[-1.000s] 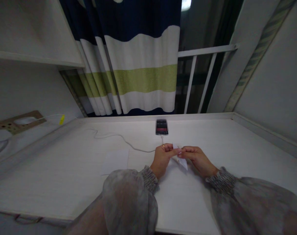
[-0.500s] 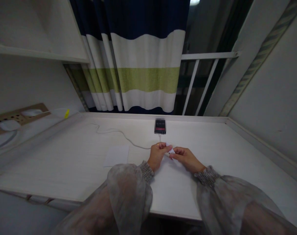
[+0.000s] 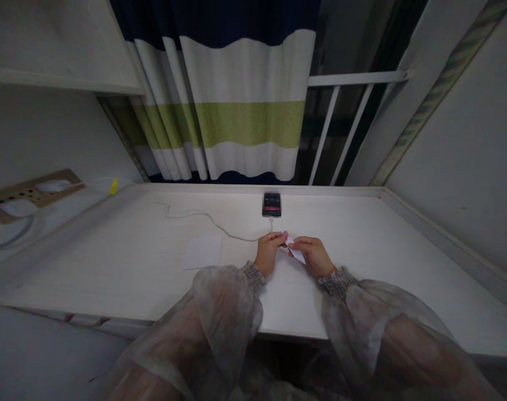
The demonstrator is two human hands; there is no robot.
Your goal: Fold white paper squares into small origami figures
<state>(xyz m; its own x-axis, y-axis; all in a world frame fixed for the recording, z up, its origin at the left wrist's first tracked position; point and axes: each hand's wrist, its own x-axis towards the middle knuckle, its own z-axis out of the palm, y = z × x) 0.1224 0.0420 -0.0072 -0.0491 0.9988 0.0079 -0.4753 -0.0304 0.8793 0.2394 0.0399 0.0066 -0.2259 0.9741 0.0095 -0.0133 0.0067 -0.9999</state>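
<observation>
Between my two hands is a small folded piece of white paper [image 3: 297, 254], held just above the desk. My left hand [image 3: 269, 252] pinches its upper left end between thumb and fingers; a ring shows on one finger. From the other side, my right hand [image 3: 315, 255] grips the paper with thumb and fingertips. A flat white sheet of paper [image 3: 202, 252] lies on the desk to the left of my left forearm. Some fingertips are hidden behind the paper.
Beyond my hands a phone [image 3: 271, 204] lies at the back of the white desk [image 3: 111, 262], with a white cable [image 3: 220, 227] running left. A power strip [image 3: 32, 195] is on the left wall. A striped curtain [image 3: 249, 122] and white window bars [image 3: 357, 79] stand behind.
My right hand has turned slightly and shifted along the paper, so more of the paper's lower end shows. The whole view has tilted down a little. Both hands keep their hold.
</observation>
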